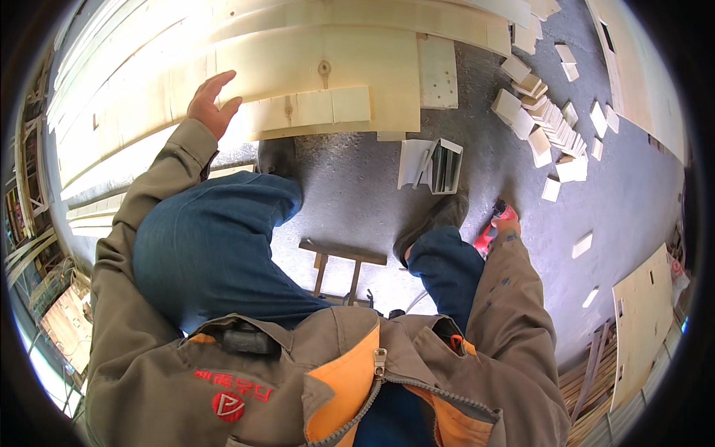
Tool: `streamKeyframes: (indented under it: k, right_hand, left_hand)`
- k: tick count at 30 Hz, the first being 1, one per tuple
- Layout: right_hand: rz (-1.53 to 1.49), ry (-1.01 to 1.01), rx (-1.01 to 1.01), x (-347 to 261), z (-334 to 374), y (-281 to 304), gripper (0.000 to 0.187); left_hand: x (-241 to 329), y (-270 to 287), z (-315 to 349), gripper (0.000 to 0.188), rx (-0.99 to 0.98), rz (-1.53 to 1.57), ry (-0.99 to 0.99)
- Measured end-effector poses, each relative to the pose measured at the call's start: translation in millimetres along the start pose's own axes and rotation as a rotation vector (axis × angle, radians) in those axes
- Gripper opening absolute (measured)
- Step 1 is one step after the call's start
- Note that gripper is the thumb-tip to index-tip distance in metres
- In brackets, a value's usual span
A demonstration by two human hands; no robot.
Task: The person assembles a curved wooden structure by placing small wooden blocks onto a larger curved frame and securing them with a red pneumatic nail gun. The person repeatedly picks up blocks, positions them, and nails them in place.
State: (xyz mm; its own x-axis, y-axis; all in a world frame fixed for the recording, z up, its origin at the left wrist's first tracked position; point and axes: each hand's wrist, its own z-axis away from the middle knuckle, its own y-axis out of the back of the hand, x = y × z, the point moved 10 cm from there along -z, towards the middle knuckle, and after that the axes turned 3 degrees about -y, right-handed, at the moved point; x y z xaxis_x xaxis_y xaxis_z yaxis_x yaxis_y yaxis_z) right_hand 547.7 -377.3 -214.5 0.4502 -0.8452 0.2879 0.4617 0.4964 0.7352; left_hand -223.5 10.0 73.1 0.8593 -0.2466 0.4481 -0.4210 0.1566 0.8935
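Note:
My left hand [214,108] is over a wide pale wooden panel [372,63], fingers and thumb apart, holding nothing. Just right of it a narrow light wooden strip [309,109] lies along the panel's near edge. Low beside my right shoe, my right hand [509,222] grips a red hand tool [485,237] with dark parts. Its exact kind is partly hidden by the hand and leg. Between the panel and my shoe an open white box [414,164] stands on the floor, with dark grey strips [447,168] inside.
Many small wooden blocks [555,127] lie heaped and scattered on the grey floor at the far right. A low wooden stand [342,255] is between my legs. Large panels lean at the right [640,320], with stacked wooden slats [596,372] beside them. Shelving [30,171] lines the left rim.

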Motion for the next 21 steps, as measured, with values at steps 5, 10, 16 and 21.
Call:
streamKeyframes:
  k: [5,10,16,21]
  right_hand:
    - [-0.406,0.000,-0.192,75,-23,-21,0.048]
    - [-0.156,-0.022,-0.085,4,35,-10,0.048]
    - [0.506,0.233,-0.012,28,-17,-25,0.041]
    - [-0.268,-0.137,-0.084,25,23,-19,0.034]
  left_hand:
    - [-72,-72,-18,0.056,0.094,0.250,0.062]
    - [-119,-57,10,0.053,0.027,0.363,0.199]
    - [-86,-91,-15,0.049,0.030,0.435,0.114]
    - [-28,-34,-13,0.051,0.042,0.261,0.180]
